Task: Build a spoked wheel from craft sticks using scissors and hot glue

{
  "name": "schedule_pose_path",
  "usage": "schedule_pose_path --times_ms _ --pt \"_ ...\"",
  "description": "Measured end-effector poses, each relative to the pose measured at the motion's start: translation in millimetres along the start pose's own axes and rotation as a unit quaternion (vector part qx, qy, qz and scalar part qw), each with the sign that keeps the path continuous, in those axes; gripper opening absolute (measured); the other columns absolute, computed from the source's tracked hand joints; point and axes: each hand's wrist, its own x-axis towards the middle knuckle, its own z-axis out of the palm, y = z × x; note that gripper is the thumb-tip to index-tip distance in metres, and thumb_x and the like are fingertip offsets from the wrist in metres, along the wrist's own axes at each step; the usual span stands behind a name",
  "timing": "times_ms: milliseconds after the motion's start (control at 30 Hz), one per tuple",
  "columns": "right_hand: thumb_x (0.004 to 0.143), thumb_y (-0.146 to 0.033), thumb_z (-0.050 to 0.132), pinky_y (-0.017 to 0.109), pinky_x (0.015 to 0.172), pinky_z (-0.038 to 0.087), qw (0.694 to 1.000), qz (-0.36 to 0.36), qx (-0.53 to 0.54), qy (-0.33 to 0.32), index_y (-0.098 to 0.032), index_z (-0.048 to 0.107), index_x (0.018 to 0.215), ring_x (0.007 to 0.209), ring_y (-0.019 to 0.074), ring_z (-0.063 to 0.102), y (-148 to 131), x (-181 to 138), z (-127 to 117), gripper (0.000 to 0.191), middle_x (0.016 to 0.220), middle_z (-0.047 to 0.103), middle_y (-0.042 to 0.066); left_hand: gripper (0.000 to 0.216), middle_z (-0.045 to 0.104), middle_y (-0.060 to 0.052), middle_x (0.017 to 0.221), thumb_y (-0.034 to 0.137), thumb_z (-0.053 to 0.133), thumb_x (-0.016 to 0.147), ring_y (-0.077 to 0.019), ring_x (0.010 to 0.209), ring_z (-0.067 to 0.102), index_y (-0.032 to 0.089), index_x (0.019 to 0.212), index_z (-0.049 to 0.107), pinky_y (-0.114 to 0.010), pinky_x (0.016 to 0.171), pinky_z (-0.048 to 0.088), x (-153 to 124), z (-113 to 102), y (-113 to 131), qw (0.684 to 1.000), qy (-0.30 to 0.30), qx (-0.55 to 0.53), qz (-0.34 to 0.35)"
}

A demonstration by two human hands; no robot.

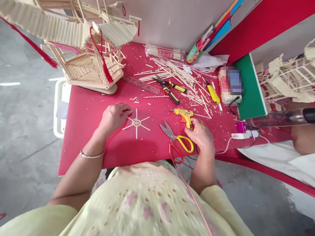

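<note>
On the red table a six-armed star of thin wooden sticks [136, 123] lies flat, with a small hexagon at its centre. My left hand [115, 115] is beside its upper left arms, fingers curled together; whatever they may pinch is hidden. My right hand [201, 132] has its thumb and fingers around the handle of a yellow hot glue gun [184, 114], which lies on its side with the nozzle to the left. Scissors [169, 131] with one red and one yellow handle lie partly open between the star and my right hand.
A stick-built pavilion model [91, 68] with red tassels stands at the back left. Behind lie a ruler [142, 86], pliers [169, 88], loose sticks [182, 77] and a yellow utility knife [213, 93]. A power strip [240, 135] sits at the right, near another person's arm.
</note>
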Motion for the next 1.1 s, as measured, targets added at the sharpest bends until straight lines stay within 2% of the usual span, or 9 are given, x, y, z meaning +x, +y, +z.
schedule_pose_path --times_ms 167,300,400,467,567,700,800,933,1100 --pt "0.081 -0.037 0.059 0.040 0.083 0.049 0.997 0.035 0.065 0.023 -0.019 0.068 0.117 0.099 0.0305 0.065 14.3 16.3 21.3 0.041 0.108 0.071 0.014 0.020 0.077 -0.006 0.091 0.030 0.061 0.086 -0.0199 0.077 0.063 0.022 0.088 0.078 -0.029 0.073 0.045 -4.4 -0.3 0.9 1.000 0.009 -0.005 0.008" --pt "0.081 -0.036 0.060 0.037 0.071 0.051 0.975 0.099 0.198 0.034 -0.020 0.068 0.102 0.080 0.0262 0.066 27.9 8.7 19.1 0.028 0.089 0.072 0.010 0.020 0.077 -0.005 0.091 0.030 0.060 0.086 -0.0192 0.077 0.063 0.022 0.089 0.079 -0.029 0.075 0.045 -12.7 2.0 -5.3 1.000 0.012 -0.009 -0.002" --pt "0.075 -0.041 0.074 0.032 0.062 0.053 0.894 0.106 0.425 0.096 -0.024 0.064 0.106 0.071 0.0199 0.066 36.9 -24.4 7.8 0.036 0.087 0.070 0.003 0.023 0.078 -0.005 0.094 0.031 0.059 0.087 -0.0190 0.080 0.064 0.020 0.091 0.079 -0.029 0.077 0.047 -19.6 2.1 -8.5 1.000 0.006 -0.014 -0.005" --pt "0.071 -0.041 0.082 0.029 0.059 0.052 0.830 0.073 0.546 0.086 -0.023 0.063 0.099 0.066 0.0166 0.064 36.8 -52.5 -1.6 0.038 0.081 0.068 -0.002 0.024 0.078 -0.005 0.095 0.031 0.059 0.088 -0.0186 0.081 0.065 0.020 0.092 0.079 -0.028 0.078 0.047 -23.2 0.5 -7.8 1.000 0.002 -0.014 -0.008" --pt "0.075 -0.037 0.082 0.028 0.058 0.051 0.797 0.027 0.602 0.039 -0.022 0.064 0.091 0.061 0.0150 0.062 25.2 -90.1 -12.2 0.029 0.069 0.065 -0.004 0.024 0.078 -0.004 0.092 0.033 0.060 0.087 -0.0178 0.079 0.064 0.020 0.092 0.080 -0.028 0.074 0.046 -28.0 -2.8 -3.2 0.999 -0.012 -0.010 -0.029" --pt "0.087 -0.045 0.073 0.028 0.060 0.050 0.827 -0.033 0.561 0.008 -0.022 0.066 0.091 0.060 0.0145 0.063 -5.6 -117.1 -14.6 0.024 0.071 0.068 -0.002 0.027 0.077 -0.003 0.080 0.039 0.063 0.087 -0.0169 0.072 0.064 0.020 0.094 0.081 -0.027 0.068 0.044 -36.6 -6.4 3.0 0.997 -0.039 -0.026 -0.069" --pt "0.086 -0.051 0.075 0.026 0.057 0.049 0.876 -0.029 0.479 0.052 -0.022 0.066 0.093 0.058 0.0148 0.063 -32.0 -118.5 -16.0 0.030 0.067 0.068 -0.002 0.027 0.076 -0.002 0.078 0.039 0.066 0.085 -0.0172 0.073 0.066 0.019 0.094 0.081 -0.026 0.069 0.045 -40.9 -10.5 5.2 0.994 -0.016 -0.052 -0.093" --pt "0.092 -0.058 0.066 0.029 0.062 0.052 0.901 -0.077 0.420 0.084 -0.023 0.064 0.096 0.067 0.0184 0.069 -63.2 -100.2 -26.2 0.035 0.074 0.072 0.001 0.026 0.076 -0.003 0.078 0.037 0.070 0.080 -0.0177 0.073 0.067 0.018 0.094 0.081 -0.027 0.069 0.047 -34.5 -21.1 8.4 0.989 0.029 -0.078 -0.120" --pt "0.097 -0.060 0.056 0.031 0.065 0.046 0.939 -0.163 0.272 0.131 -0.022 0.061 0.096 0.078 0.0228 0.068 -93.3 -70.3 -28.4 0.038 0.087 0.074 0.007 0.024 0.077 -0.006 0.081 0.035 0.070 0.078 -0.0177 0.073 0.065 0.016 0.089 0.079 -0.027 0.067 0.048 -7.1 -30.9 13.8 0.991 -0.044 -0.107 -0.065"
